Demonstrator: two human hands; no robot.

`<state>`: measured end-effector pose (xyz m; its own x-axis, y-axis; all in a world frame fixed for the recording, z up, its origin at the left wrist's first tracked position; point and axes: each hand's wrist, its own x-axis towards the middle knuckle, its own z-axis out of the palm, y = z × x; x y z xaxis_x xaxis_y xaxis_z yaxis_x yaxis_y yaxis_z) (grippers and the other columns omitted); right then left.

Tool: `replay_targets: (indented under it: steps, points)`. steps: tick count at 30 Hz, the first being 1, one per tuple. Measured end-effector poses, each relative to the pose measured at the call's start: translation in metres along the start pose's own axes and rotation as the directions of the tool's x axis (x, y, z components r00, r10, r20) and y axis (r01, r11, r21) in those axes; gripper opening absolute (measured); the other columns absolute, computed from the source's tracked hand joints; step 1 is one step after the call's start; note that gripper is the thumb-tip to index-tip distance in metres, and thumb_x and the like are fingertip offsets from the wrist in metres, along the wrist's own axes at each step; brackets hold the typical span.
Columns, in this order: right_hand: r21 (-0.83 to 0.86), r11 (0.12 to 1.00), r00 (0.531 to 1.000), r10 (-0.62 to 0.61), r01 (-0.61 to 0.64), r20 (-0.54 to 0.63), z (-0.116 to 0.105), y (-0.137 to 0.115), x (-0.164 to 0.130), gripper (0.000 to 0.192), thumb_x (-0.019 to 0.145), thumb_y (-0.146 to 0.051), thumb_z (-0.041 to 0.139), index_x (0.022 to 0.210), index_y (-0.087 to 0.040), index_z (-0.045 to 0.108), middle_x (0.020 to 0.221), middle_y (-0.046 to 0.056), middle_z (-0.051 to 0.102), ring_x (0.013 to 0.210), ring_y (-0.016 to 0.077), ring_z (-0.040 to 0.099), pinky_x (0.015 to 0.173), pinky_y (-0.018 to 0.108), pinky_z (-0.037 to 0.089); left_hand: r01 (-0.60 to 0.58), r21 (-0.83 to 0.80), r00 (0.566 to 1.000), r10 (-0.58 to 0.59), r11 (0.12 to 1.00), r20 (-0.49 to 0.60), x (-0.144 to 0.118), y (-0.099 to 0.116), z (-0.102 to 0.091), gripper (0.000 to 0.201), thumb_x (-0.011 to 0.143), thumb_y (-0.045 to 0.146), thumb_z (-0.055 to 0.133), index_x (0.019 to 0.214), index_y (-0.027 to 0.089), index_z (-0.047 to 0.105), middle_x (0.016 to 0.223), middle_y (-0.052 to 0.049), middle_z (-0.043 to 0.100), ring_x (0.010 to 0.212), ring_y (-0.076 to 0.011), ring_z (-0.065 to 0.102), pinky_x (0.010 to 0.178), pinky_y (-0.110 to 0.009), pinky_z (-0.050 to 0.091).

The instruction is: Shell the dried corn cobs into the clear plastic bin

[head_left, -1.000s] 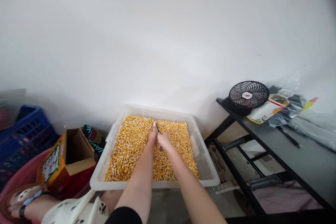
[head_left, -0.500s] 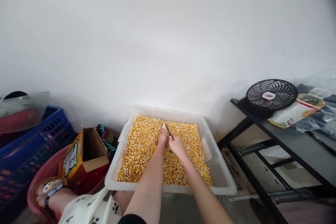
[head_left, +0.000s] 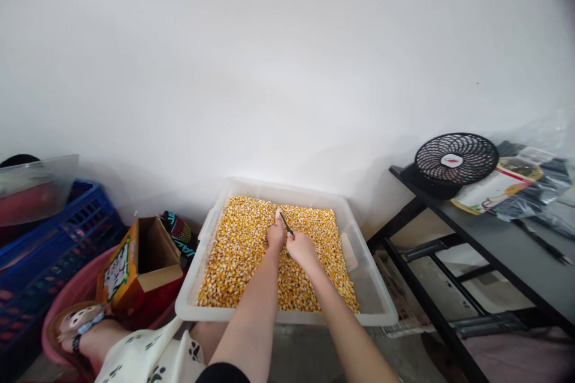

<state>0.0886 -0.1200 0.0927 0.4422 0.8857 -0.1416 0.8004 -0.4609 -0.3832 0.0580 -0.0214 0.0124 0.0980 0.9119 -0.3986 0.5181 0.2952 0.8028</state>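
Tilted slim dark tool (head_left: 286, 223) more to R than 1 s ago, w/ R hand (head_left: 302, 248) closed round lower end. Holding L hand (head_left: 275, 236) curled beside upper end; can't tell contents. Staying over corn kernels (head_left: 238, 251) in plastic bin (head_left: 202, 313); prob. mid-work.

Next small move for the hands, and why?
Probably ease the left hand slightly away from the slim dark tool: the right hand grips it over the corn kernels, and its tip appears close beside the left hand. Contact is hard to tell.
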Motion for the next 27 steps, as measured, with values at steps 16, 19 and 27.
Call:
replay_targets:
  steps: [16, 19, 27]
  points:
    - [-0.242, 0.952, 0.981, -0.196, 0.188, -0.008, -0.012, 0.017, 0.008, 0.032, 0.083, -0.027, 0.033, 0.095, -0.011, 0.059, 0.087, 0.015, 0.065, 0.08, 0.0211, 0.061, 0.068, 0.026, 0.039, -0.06, 0.04, 0.998, 0.061, 0.997, -0.023, 0.0, -0.001, 0.0, 0.072, 0.084, 0.05, 0.01, 0.084, 0.007, 0.067, 0.091, -0.02, 0.066, 0.089, -0.0262, 0.061, 0.073, -0.029, 0.044]
    - [-0.226, 0.953, 0.979, -0.2, 0.201, 0.026, -0.018, 0.018, 0.014, 0.032, 0.083, -0.027, 0.034, 0.095, -0.012, 0.06, 0.089, 0.014, 0.065, 0.081, 0.0209, 0.061, 0.067, 0.026, 0.039, -0.063, 0.049, 0.998, 0.064, 0.997, -0.017, -0.002, 0.0, 0.0, 0.07, 0.085, 0.048, 0.011, 0.085, 0.007, 0.067, 0.091, -0.02, 0.065, 0.09, -0.0263, 0.061, 0.074, -0.029, 0.044]
    - [-0.038, 0.999, 1.0, 0.005, -0.004, 0.021, 0.012, -0.021, 0.042, 0.044, 0.086, -0.037, 0.029, 0.093, -0.011, 0.064, 0.092, 0.016, 0.065, 0.085, 0.0208, 0.06, 0.065, 0.024, 0.04, -0.048, 0.015, 0.998, 0.047, 0.999, 0.04, -0.009, -0.009, -0.002, 0.057, 0.088, 0.042, 0.022, 0.086, 0.007, 0.066, 0.086, -0.018, 0.067, 0.08, -0.0205, 0.063, 0.059, -0.022, 0.042]
